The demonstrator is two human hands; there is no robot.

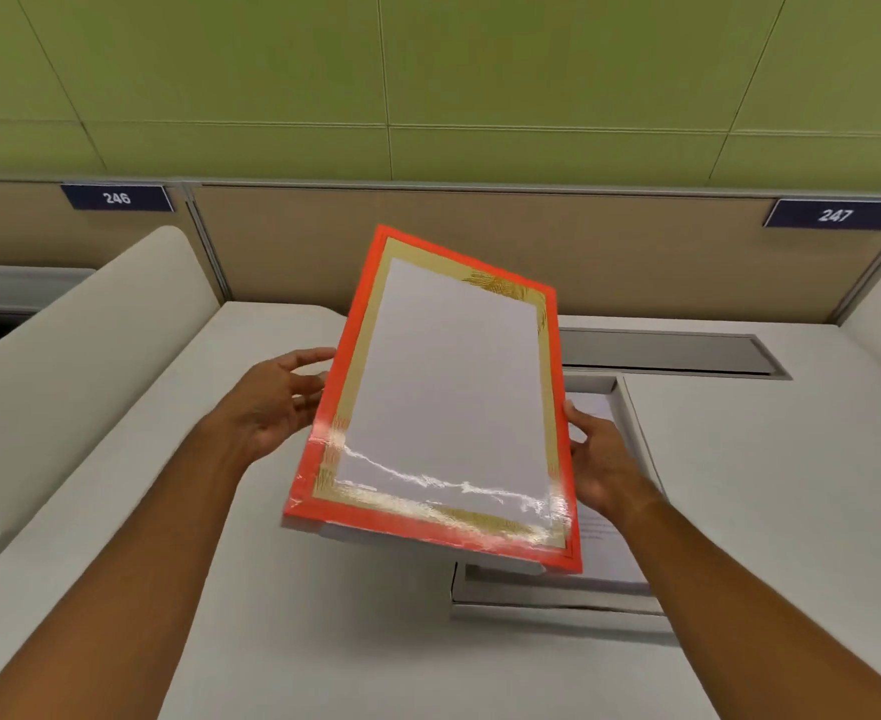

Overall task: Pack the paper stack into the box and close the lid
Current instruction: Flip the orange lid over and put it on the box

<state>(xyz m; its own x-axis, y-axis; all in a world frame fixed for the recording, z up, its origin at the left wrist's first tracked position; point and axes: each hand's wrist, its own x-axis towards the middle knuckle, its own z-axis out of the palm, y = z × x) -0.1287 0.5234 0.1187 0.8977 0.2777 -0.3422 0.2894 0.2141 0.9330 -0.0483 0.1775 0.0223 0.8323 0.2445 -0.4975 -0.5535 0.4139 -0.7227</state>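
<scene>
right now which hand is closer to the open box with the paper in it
Right. The right hand hovers directly over the box, holding the lid; the left hand is across the lid.

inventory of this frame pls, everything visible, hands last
Red-bordered box lid with gold inner frame and white centre: 1, held tilted in the air above the desk.
Open white box base: 1, on the desk under the lid's right side.
White paper stack: 1, inside the base, mostly hidden.
White desk: 1.
Grey recessed slot: 1, at the desk's rear.
Blue number plates, 246 and 247: 2, on the tan partition.
Green wall: behind.
Left hand: at the lid's left edge.
Right hand: at the lid's right edge.
</scene>
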